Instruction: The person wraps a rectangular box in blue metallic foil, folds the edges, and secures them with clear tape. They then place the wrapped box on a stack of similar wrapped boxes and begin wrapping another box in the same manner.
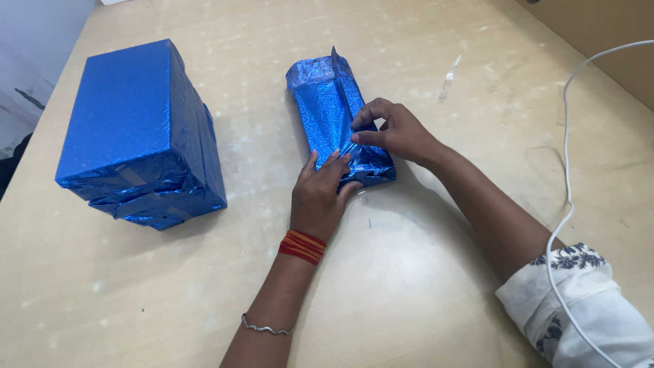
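Note:
A small box half wrapped in shiny blue patterned paper (329, 109) lies in the middle of the table, its far end standing open. My left hand (319, 194) presses flat on the folded paper at the near end. My right hand (396, 131) pinches a flap of the same paper at that near end between thumb and forefinger. A larger box fully wrapped in blue paper (139, 129) stands to the left, with clear tape on its near face.
The light wooden table (409, 272) runs under everything. A white cable (567, 157) curves down the right side past my sleeve. A strip of clear tape (449, 73) lies at the back right. A cardboard surface (599, 34) borders the far right corner.

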